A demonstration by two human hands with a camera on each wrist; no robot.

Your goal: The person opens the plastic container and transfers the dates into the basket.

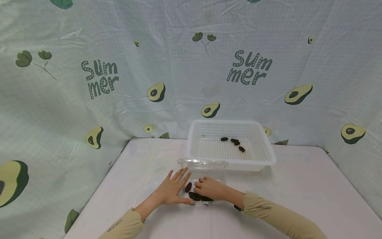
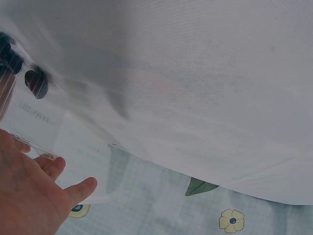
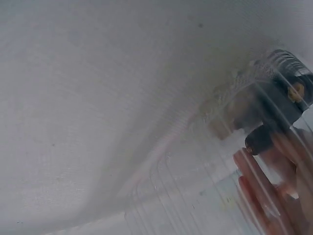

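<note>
My left hand (image 1: 173,190) is spread flat with its fingers apart at the left side of a clear plastic box (image 1: 204,202), touching its edge. Inside that box lie dark brown dates (image 1: 195,196) along the near side and one reddish-brown date (image 1: 188,187) further left. My right hand (image 1: 210,188) reaches into the box with bent fingers over the dates. Through the plastic wall in the right wrist view, the fingertips of the right hand (image 3: 274,186) pinch a dark date (image 3: 259,139). Other dates beneath the hand are partly hidden.
Behind the box stands a white perforated basket (image 1: 270,156) with several dates (image 1: 241,149) on its floor. The box's clear lid (image 1: 206,163) leans back against the basket's near side. Another dark date (image 1: 237,207) lies by my right sleeve on the white tabletop (image 1: 313,192). Printed curtains surround the table.
</note>
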